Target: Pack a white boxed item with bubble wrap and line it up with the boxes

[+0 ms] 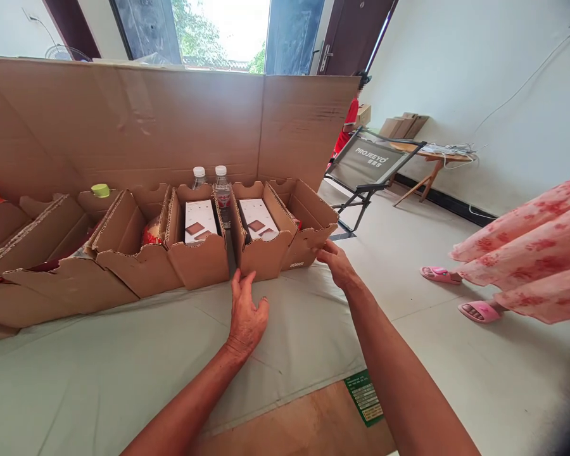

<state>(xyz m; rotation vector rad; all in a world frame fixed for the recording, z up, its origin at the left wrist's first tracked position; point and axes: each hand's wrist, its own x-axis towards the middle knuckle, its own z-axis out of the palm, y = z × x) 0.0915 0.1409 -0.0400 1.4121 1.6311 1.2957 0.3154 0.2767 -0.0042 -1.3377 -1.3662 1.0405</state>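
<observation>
A row of open-topped cardboard boxes stands on a pale green cloth. My left hand has its fingers stretched out, their tips at the lower left corner of a cardboard box that holds a white packet. A narrow gap parts this box from its left neighbour, which holds a similar white packet. My right hand has its fingers bent round the right corner of the end cardboard box. Something red shows inside that box, mostly hidden.
Two clear bottles with white caps stand behind the boxes. A tall cardboard panel rises at the back. To the right are a folding chair, a small wooden table and a person in a pink skirt.
</observation>
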